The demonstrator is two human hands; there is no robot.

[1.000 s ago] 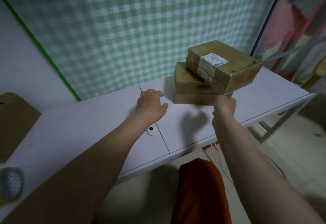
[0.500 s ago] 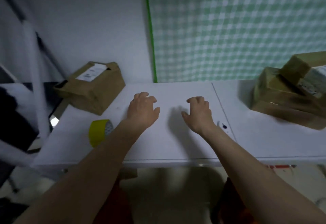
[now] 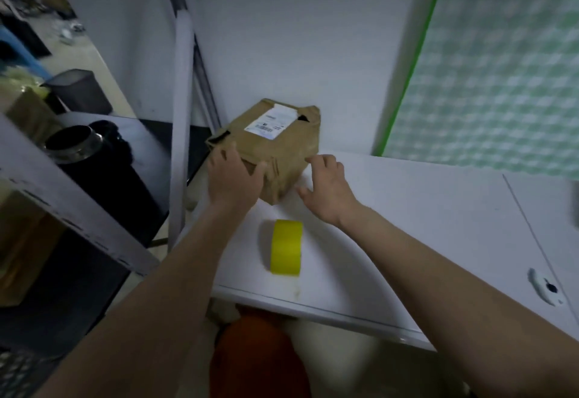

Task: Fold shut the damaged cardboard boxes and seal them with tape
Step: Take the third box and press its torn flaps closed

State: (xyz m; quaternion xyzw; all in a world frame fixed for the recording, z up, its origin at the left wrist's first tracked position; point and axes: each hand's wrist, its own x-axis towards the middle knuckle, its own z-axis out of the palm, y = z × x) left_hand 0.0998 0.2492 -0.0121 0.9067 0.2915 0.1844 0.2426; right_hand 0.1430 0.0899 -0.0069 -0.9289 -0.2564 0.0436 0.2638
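A brown cardboard box with a white shipping label on top sits at the far left corner of the white table, against the wall. Its corners look torn and dented. My left hand grips the box's near left corner, thumb on the front face. My right hand hovers at the box's right side with fingers spread; one fingertip is at the box's edge. A yellow roll of tape stands on edge on the table, just below my hands.
A white metal post rises left of the table. Beyond it is a dark side surface with a black flask. A green checked cloth covers the wall at right. A small white fitting sits at the table seam.
The view has swung left, away from the stacked boxes. Both hands have moved from the bare tabletop to the box in the corner, and my left hand has taken hold of it.
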